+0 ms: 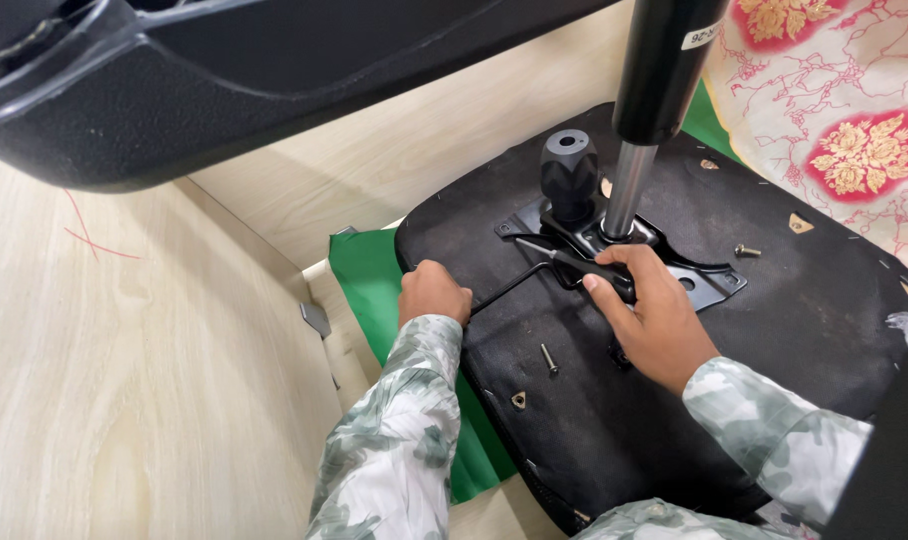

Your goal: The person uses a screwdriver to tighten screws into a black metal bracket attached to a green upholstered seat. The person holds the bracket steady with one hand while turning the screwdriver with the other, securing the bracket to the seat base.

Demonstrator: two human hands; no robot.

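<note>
At the centre of the frame we see a black hex key (534, 270) lying across the underside of a black seat pad (774, 330); our right hand (654, 320) closes its grip around the key's handle beside the metal mounting plate (709, 285), while our left hand (434, 292) is shut on the key's long arm at the pad's left edge. A gas-lift cylinder (654, 80) rises from the plate beside a black knob (570, 172). Loose bolts (549, 358) lie on the pad, green cloth (369, 280) beneath, pale wooden desk (124, 380) lower left.
</note>
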